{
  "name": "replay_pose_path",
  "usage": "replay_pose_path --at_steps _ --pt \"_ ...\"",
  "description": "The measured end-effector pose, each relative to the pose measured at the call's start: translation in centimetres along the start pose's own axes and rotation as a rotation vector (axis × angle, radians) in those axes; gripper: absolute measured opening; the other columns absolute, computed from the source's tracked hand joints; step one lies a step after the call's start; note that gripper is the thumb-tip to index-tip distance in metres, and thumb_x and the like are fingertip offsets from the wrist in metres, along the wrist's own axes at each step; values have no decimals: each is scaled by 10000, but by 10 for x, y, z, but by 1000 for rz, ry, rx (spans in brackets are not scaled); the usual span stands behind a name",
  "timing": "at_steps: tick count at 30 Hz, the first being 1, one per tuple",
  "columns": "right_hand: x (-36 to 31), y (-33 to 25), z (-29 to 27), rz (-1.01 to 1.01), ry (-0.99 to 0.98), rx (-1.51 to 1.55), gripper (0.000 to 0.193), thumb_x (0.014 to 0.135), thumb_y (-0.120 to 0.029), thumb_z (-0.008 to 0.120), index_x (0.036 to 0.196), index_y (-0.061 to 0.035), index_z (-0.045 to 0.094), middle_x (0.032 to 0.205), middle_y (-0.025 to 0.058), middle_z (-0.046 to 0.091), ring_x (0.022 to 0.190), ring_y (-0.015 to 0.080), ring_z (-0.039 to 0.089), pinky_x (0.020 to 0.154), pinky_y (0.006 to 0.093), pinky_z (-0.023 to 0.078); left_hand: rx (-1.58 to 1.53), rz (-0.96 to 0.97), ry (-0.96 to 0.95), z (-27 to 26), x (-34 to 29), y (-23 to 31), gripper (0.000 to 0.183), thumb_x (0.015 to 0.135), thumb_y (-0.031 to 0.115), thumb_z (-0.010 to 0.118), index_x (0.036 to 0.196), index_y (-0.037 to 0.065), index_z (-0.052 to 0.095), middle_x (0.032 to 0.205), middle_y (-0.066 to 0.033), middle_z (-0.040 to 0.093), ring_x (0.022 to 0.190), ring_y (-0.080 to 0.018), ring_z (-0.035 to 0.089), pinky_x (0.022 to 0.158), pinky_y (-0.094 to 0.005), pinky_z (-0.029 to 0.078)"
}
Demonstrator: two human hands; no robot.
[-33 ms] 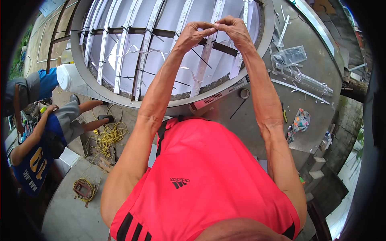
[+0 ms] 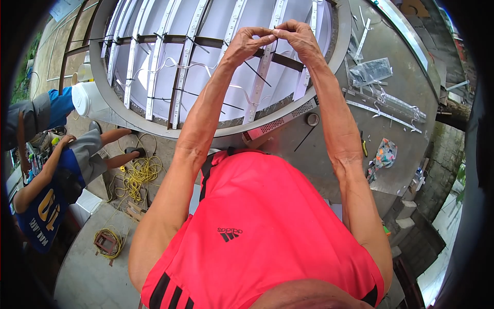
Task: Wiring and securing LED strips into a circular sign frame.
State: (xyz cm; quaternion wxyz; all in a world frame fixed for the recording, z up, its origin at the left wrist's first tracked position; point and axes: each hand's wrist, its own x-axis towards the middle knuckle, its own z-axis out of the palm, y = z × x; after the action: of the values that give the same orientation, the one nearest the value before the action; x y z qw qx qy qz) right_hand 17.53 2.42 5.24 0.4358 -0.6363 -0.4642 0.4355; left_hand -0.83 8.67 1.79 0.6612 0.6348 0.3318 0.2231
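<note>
Thumbs and forefingers of the left hand (image 2: 247,46) and right hand (image 2: 298,38) press together, pinching what looks like a black tie (image 2: 276,47). It sits by a light strip (image 2: 263,64), toward the round frame's (image 2: 341,31) right edge.

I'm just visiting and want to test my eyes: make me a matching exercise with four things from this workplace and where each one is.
Things
1. White bucket
2. Left hand
3. Tangled yellow cord
4. See-through plastic

Places
A. Close to the right hand, over the round frame
B. Just left of the round frame
C. On the grey surface right of the round frame
D. Near a co-worker's shoe

Pairs: 1-B, 2-A, 3-D, 4-C
</note>
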Motion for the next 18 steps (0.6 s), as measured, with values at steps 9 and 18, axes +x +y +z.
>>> replay_pose_path --at_steps 9,18 --pt "-2 -2 2 -37 -7 35 227 827 -176 747 953 9 708 858 80 691 837 167 645 800 308 496 -30 -11 -52 -3 4 3 338 881 346 736 1102 91 750 964 -28 727 1008 -148 633 968 -359 421" --pt "-3 4 2 -30 -12 93 237 829 -185 754 972 -2 706 887 78 686 868 166 635 817 313 488 69 -22 -107 -5 8 1 292 865 304 751 1077 104 762 965 -46 739 970 -149 650 979 -354 426"
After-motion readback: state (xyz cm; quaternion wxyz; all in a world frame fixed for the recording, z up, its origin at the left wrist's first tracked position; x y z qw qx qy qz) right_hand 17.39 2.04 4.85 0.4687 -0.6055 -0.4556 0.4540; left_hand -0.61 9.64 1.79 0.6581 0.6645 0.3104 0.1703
